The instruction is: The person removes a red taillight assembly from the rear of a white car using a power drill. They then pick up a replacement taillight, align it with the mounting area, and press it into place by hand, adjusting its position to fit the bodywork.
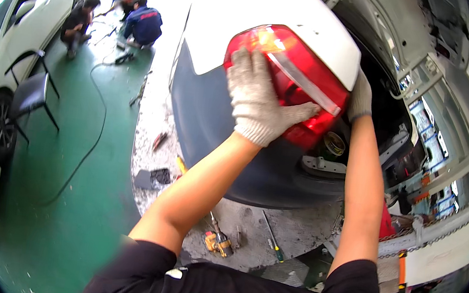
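Observation:
A red tail light [306, 73] with a clear strip and an orange patch sits at the rear corner of a white car body [223, 8]. My left hand [256, 93], in a pale knit glove, lies spread on the lens, its thumb stretched toward the lower right. My right hand [361, 98], gloved too, is at the light's right edge by the trunk opening; its fingers are mostly hidden behind the lamp and body. Below the light is the dark grey bumper [209, 113]. Whether the lamp is seated flush cannot be made out.
On the grey platform [249, 216] lie a yellow power drill [218, 243] and a screwdriver [273, 238]. A black chair [34, 93] stands near a white car [30, 31] at left. A cable [101, 123] crosses the green floor. Several people [142, 22] crouch far off.

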The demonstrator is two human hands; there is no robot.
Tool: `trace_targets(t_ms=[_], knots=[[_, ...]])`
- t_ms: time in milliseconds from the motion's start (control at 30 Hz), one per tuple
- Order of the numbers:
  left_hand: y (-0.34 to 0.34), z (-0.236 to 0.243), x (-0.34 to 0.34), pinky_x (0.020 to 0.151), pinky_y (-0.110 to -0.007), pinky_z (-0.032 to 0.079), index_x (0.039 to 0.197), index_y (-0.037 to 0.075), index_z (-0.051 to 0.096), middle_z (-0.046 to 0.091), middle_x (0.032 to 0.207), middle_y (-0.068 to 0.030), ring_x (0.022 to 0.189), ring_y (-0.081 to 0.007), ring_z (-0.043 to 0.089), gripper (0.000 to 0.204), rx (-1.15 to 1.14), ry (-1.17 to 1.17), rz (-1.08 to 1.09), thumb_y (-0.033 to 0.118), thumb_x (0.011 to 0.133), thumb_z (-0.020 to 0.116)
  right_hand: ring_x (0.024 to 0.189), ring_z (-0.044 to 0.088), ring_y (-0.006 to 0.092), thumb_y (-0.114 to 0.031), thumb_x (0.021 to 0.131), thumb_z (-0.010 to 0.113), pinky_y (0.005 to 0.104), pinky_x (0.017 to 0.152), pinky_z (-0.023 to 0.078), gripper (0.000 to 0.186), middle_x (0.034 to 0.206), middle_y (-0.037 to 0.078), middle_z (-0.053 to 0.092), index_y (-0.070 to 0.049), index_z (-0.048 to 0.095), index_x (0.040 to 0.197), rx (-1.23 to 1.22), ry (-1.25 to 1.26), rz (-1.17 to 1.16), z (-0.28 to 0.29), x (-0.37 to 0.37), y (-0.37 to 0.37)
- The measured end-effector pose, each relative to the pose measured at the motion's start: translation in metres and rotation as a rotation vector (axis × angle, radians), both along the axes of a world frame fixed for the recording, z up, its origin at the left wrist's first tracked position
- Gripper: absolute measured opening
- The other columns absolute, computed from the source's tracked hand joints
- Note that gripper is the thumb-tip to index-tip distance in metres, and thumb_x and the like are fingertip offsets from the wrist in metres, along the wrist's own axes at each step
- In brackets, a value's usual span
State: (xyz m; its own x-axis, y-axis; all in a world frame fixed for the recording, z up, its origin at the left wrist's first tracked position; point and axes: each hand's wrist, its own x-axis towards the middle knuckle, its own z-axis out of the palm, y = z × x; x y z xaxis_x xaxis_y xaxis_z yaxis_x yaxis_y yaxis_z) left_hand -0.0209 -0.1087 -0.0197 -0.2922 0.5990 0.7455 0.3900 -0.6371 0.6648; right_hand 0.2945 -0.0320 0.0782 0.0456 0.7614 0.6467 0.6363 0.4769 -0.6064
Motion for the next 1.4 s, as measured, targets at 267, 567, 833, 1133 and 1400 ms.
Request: trace_targets(t_ms=[267,567,833,1133,1400], knots=[[0.021,-0.014,-0.001,0.126,-0.061,0.034,0.16,-0.015,0.034,0.037,0.16,-0.0461,0.151,-0.0603,0.04,0.149,0.1,0.022,0.082,0.059,0.05,0.103,0.103,0.071,0.0255,-0.057,0.104,0.065,0.0398,0.089,0.059,0.068,0.12,0.018,0.075,0.005,0.067,0.133,-0.09,0.142,-0.121,0.112,-0.024,0.128],[0.013,-0.015,-0.001,0.126,-0.06,0.034,0.161,-0.015,0.03,0.035,0.161,-0.0472,0.152,-0.0614,0.038,0.154,0.096,0.049,0.058,0.064,0.051,0.102,0.112,0.073,0.0409,-0.068,0.101,0.052,0.052,0.099,0.054,0.077,0.118,0.025,0.077,0.003,0.075,0.123,0.169,-0.242,-0.293,0.227,-0.023,0.294],[0.021,-0.021,-0.006,0.128,-0.053,0.032,0.163,-0.016,0.025,0.04,0.162,-0.0368,0.151,-0.0491,0.042,0.158,0.161,0.01,-0.046,0.074,0.057,0.098,0.137,0.061,0.0472,-0.07,0.101,0.052,0.0521,0.113,0.05,0.082,0.143,0.035,0.064,0.004,0.07,0.133,0.329,-0.191,-0.417,0.239,-0.083,0.336],[0.028,-0.029,0.004,0.13,-0.051,0.028,0.168,-0.01,0.023,0.036,0.167,-0.0316,0.157,-0.0432,0.036,0.158,0.111,-0.049,-0.067,0.084,0.06,0.09,0.114,0.074,0.0459,-0.066,0.102,0.06,0.0511,0.102,0.058,0.072,0.116,0.027,0.078,0.001,0.068,0.127,0.217,-0.12,-0.534,0.157,-0.09,0.231],[0.026,-0.025,-0.002,0.129,-0.053,0.03,0.169,-0.008,0.022,0.032,0.168,-0.0304,0.157,-0.0439,0.035,0.154,0.12,-0.002,-0.013,0.086,0.065,0.087,0.119,0.069,0.0382,-0.05,0.106,0.058,0.0515,0.104,0.056,0.053,0.124,0.024,0.072,-0.003,0.072,0.127,1.446,-0.629,-0.814,0.375,-0.071,-0.077]])
